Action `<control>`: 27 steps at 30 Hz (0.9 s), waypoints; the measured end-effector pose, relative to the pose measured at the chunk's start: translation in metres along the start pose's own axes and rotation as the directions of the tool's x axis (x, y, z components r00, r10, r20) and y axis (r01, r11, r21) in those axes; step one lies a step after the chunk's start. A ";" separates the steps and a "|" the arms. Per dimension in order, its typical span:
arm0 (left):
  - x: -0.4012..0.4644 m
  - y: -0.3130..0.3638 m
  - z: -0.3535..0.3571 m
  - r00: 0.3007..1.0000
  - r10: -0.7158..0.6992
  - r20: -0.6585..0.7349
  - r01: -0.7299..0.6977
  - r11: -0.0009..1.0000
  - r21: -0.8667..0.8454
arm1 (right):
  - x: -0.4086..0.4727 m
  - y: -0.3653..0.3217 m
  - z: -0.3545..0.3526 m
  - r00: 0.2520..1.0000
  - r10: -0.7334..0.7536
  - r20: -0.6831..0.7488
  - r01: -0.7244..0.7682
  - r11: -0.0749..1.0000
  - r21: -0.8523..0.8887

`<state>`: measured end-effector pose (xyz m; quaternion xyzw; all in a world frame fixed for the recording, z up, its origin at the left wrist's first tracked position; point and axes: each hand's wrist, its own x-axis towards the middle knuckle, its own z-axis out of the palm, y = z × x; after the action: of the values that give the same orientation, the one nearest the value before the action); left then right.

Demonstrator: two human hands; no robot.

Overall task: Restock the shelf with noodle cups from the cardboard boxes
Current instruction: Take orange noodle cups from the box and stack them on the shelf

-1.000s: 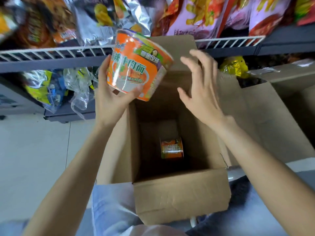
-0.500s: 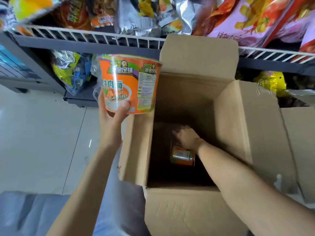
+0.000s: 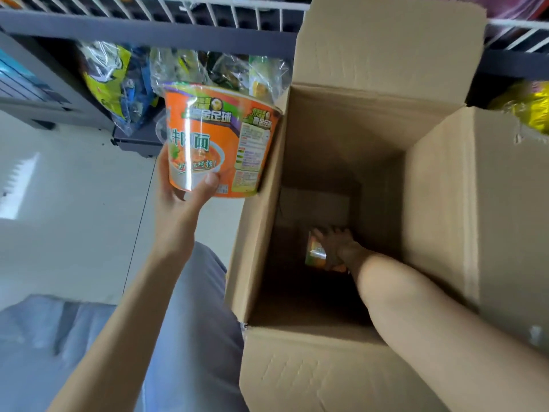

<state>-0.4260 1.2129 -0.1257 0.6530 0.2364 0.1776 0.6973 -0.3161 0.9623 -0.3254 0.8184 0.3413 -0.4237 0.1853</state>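
Left hand [image 3: 178,200] raised beside tall open brown cardboard box [image 3: 297,367], thumb and fingers gripping base of upright orange noodle cup [image 3: 219,141]. Right hand [image 3: 337,248] reaches deep inside, fingers curled over second orange noodle cup [image 3: 315,253] at box bottom.

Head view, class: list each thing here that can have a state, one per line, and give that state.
Cardboard box: open, flaps up, nearly empty.
Orange noodle cup: sealed, upright, held beside the box by the left hand.
Last noodle cup: at the box bottom, under the right hand; grip too dark to tell.
Second box: open flap showing, on the right.
Wire shelf: stocked with snack bags below it.
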 end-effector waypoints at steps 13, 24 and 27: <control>-0.003 0.029 0.008 0.998 -0.047 0.051 0.050 0.998 -0.041 | -0.147 0.006 -0.142 0.928 0.047 -0.370 -0.032 0.998 0.047; 0.013 0.122 0.055 0.933 0.298 0.204 -0.308 0.951 0.017 | -0.333 0.046 -0.222 0.079 0.003 -0.997 -0.247 0.969 -0.016; 0.022 0.141 0.068 0.888 0.373 0.268 -0.395 0.918 0.029 | -0.357 0.064 -0.246 -0.053 -0.053 -0.997 -0.415 0.910 -0.026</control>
<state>-0.3610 1.1813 0.0152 0.7324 0.0172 0.2159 0.6455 -0.2764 0.9197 0.1091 0.8648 0.3187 0.3813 0.0720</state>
